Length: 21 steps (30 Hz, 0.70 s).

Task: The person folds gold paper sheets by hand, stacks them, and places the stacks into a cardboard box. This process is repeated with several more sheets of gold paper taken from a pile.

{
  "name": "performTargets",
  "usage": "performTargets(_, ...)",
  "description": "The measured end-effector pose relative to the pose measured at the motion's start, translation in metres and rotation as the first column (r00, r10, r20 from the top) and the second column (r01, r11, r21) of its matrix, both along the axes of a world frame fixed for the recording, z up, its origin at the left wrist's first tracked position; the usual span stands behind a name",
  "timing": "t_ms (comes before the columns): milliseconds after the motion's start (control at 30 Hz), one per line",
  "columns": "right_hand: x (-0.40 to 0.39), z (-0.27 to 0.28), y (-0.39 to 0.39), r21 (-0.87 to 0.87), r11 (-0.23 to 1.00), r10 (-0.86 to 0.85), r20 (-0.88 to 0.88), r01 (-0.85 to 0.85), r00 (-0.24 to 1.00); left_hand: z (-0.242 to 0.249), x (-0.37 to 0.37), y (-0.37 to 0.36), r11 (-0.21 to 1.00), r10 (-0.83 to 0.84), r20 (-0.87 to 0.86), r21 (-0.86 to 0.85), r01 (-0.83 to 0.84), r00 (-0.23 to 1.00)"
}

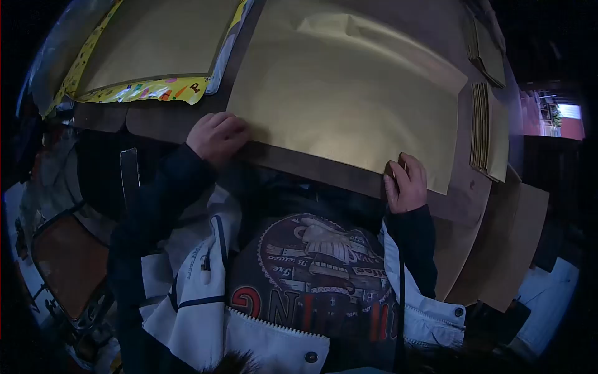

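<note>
A large sheet of gold paper (pixel 336 87) lies across the brown table, with a raised crease near its far edge. At its near left corner, my left hand (pixel 218 138) has its fingers curled in, closed on the paper; the fingertips are partly hidden. My right hand (pixel 408 184) pinches the near edge toward the right corner, thumb and fingers bent around it. Beyond my left hand lies a stack of gold paper (pixel 162 43) in a yellow printed wrapper (pixel 146 90).
Folded gold paper pieces (pixel 489 131) are stacked at the table's right edge, with another folded bundle (pixel 486 53) behind them. An open cardboard box (pixel 507 243) stands below on the right. To the left is a brown-seated chair (pixel 71 262). The brown table (pixel 355 177) ends close to my body.
</note>
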State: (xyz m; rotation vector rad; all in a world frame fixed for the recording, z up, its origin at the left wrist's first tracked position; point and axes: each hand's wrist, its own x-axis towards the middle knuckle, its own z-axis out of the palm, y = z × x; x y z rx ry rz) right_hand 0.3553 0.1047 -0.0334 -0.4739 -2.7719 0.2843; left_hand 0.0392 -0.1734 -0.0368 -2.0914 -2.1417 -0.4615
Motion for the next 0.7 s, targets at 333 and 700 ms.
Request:
performTargets(333, 0.0006, 0.0000, 0.0008, 0.007, 1.000, -0.016, -0.023, 0.016, 1.000, 0.0028, 0.0017, 0.0024, 0.999, 0.007, 0.014, 0.035, -0.008, 1.000)
performTargets(700, -0.0015, -0.0059, 0.0049, -0.022, 0.999, 0.025, -0.059, -0.026, 0.998, 0.0028, 0.0028, 0.0062, 0.996, 0.043, 0.064, 0.072, -0.047, 0.997)
